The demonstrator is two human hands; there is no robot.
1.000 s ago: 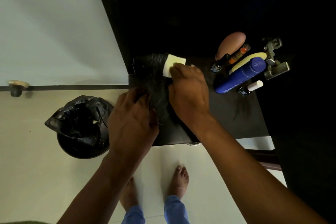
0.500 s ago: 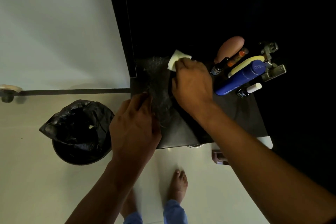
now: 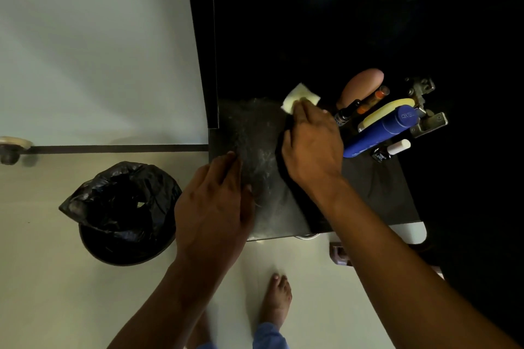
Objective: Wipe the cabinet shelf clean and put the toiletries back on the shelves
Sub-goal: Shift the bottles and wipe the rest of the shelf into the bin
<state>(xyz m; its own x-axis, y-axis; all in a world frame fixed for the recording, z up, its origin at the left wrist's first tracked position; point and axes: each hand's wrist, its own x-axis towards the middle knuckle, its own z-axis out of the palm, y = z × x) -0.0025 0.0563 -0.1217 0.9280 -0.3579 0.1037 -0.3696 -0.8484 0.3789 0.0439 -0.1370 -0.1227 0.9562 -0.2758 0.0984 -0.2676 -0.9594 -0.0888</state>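
right hand presses cloth flat on shelf | left hand loose, empty | I'd watch: next swipe may topple bottles

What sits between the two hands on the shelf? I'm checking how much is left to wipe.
Only a dusty, smeared strip of the dark shelf lies between the left hand and the right hand, seen in the head view.

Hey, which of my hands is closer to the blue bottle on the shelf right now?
Right. Your right hand is just left of the blue bottle, pressing the pale wipe on the shelf. Your left hand is farther off, at the shelf's front-left edge.
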